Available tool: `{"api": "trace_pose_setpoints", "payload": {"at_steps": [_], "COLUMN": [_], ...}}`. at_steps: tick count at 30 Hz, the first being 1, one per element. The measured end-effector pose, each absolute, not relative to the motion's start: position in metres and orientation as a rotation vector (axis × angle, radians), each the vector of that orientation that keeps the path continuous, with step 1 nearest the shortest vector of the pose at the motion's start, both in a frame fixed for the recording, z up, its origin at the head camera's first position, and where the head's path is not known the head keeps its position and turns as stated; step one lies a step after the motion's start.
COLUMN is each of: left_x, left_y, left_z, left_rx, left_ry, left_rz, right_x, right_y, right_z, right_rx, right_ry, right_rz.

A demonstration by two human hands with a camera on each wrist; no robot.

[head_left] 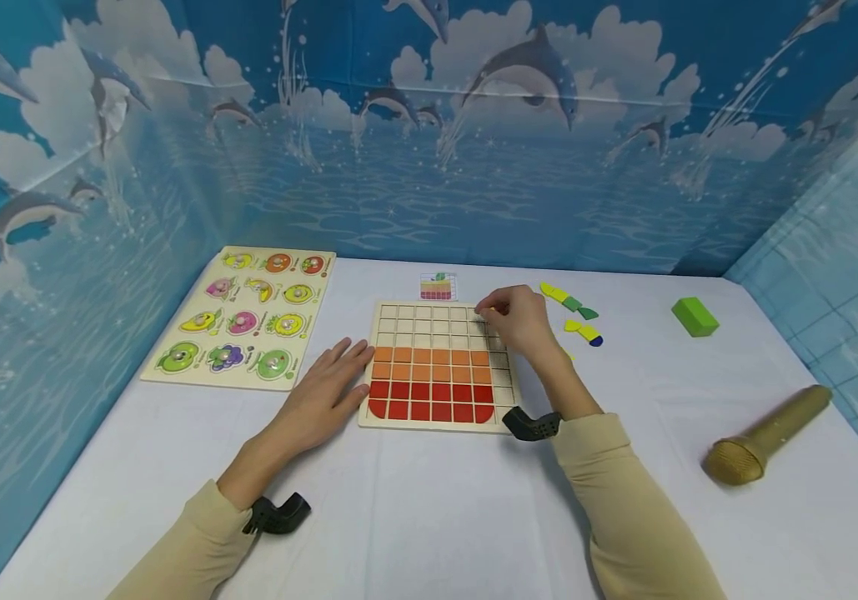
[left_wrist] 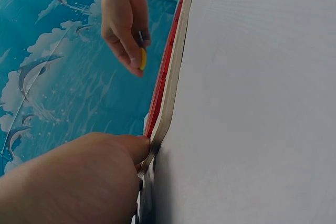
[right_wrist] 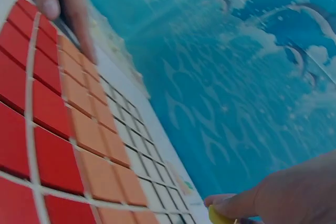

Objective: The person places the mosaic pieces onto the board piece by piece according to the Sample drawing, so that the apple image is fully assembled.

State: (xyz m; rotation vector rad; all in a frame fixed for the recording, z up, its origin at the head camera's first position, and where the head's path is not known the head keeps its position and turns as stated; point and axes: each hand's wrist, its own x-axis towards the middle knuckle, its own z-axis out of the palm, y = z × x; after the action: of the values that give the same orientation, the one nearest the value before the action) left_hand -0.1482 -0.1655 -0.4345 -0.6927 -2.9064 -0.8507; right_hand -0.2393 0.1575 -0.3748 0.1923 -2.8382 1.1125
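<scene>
A wooden grid board (head_left: 432, 325) lies in front of me, its lower rows filled with red tiles (head_left: 430, 402) and orange tiles (head_left: 430, 364). The upper rows show bare wood cells. Relaxed and fairly straight, the fingers of my left hand (head_left: 327, 392) rest along the board's left edge; the left wrist view shows the thumb (left_wrist: 134, 148) against the rim. Above the board's upper right part, my right hand (head_left: 522, 321) pinches a small yellow tile (left_wrist: 143, 59) between thumb and fingertips. That tile also shows at the bottom of the right wrist view.
A small picture card (head_left: 438, 288) lies behind the board. Loose yellow tiles (head_left: 553, 292), green tiles (head_left: 572, 304) and a dark blue one (head_left: 597, 341) lie right of it. A fruit puzzle (head_left: 310, 333) is at left; a green block (head_left: 694, 317) and gold microphone (head_left: 766, 437) at right.
</scene>
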Motion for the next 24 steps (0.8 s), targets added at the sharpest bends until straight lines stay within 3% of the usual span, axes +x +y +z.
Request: {"api": "trace_pose_setpoints", "payload": {"at_steps": [10, 24], "left_x": [-0.149, -0.149], "left_y": [-0.164, -0.165], "left_z": [-0.434, -0.435], "left_rx": [-0.685, -0.677], "left_ry": [-2.911, -2.913], "left_rz": [-0.847, -0.834], "right_x": [-0.225, -0.224], "right_y": [0.114, 0.104], "right_z": [-0.383, -0.396], "right_rx": [0.337, 0.297], "right_ry": [-2.841, -2.820], "right_rz": [1.245, 1.152]}}
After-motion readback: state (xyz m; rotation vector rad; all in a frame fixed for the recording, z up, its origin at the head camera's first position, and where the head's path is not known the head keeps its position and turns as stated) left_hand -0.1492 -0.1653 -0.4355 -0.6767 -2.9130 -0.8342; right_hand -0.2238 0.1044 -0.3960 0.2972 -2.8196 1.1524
